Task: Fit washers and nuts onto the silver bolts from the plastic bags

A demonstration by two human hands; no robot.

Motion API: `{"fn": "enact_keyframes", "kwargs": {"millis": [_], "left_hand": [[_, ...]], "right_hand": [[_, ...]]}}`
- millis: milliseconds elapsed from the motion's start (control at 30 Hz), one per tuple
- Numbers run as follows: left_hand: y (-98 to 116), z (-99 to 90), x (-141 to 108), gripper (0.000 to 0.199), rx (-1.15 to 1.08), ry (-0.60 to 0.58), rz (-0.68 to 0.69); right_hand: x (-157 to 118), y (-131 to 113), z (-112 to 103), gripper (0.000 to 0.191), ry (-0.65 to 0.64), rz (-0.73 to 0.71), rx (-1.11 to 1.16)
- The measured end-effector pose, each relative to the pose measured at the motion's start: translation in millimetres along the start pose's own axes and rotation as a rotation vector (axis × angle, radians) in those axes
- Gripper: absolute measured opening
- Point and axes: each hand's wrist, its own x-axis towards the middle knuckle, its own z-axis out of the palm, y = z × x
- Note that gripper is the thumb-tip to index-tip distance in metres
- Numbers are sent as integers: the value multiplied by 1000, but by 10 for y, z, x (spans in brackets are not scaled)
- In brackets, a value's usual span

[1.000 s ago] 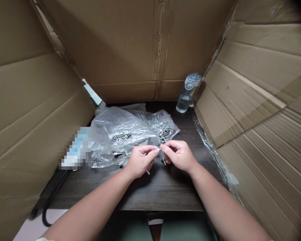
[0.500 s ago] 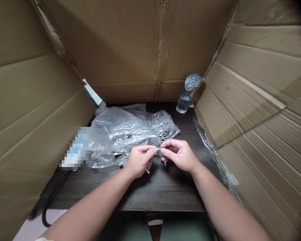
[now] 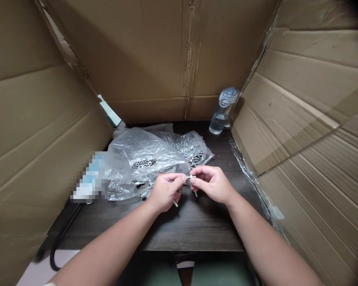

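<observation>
My left hand [image 3: 167,191] pinches one end of a small metal bolt [image 3: 191,176] between thumb and forefinger. Another metal rod [image 3: 175,203] sticks out below its curled fingers. At the other end of the bolt, my right hand [image 3: 212,183] has thumb and forefinger closed around a small part on it, possibly a nut. Below the right fingers a second rod end [image 3: 196,194] shows. Behind the hands lie a clear plastic bag [image 3: 143,145] with several nuts [image 3: 145,163] and another bag [image 3: 192,143] full of bolts.
Dark-headed bolts [image 3: 139,184] lie left of my left hand on the dark table [image 3: 181,232]. A water bottle [image 3: 222,113] stands at the back right. Cardboard walls [image 3: 149,59] enclose the table. A black cable [image 3: 61,234] hangs at the left.
The right fingertips have shifted slightly on the bolt, and more of its right end shows. My left hand has hardly moved.
</observation>
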Motion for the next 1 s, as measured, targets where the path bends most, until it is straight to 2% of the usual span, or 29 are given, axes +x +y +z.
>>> {"fn": "enact_keyframes", "kwargs": {"millis": [67, 167, 300, 400, 500, 600, 733, 800, 933, 1000], "left_hand": [[-3, 3, -4, 30, 32, 2, 0], [17, 16, -10, 30, 25, 5, -17], [62, 29, -18, 30, -57, -8, -64], [68, 28, -24, 31, -83, -41, -84], [48, 26, -24, 30, -64, -26, -60], [36, 25, -21, 29, -45, 2, -39], [51, 22, -23, 29, -71, -17, -61], [57, 21, -27, 30, -81, -41, -68], [52, 27, -26, 29, -66, -23, -46], [47, 30, -23, 28, -59, -5, -38]], "right_hand": [[9, 21, -2, 30, 12, 20, -71], [40, 42, -20, 43, 31, 53, -82], [56, 24, -42, 30, 0, 8, 97], [38, 13, -29, 33, -29, 10, 141], [26, 27, -6, 27, 2, 28, 51], [33, 48, -8, 36, 6, 40, -61], [40, 38, -33, 30, 8, 18, 49], [35, 24, -32, 35, -8, -3, 99], [29, 19, -14, 24, 1, -9, -19], [34, 23, -15, 33, 9, 3, -80]]}}
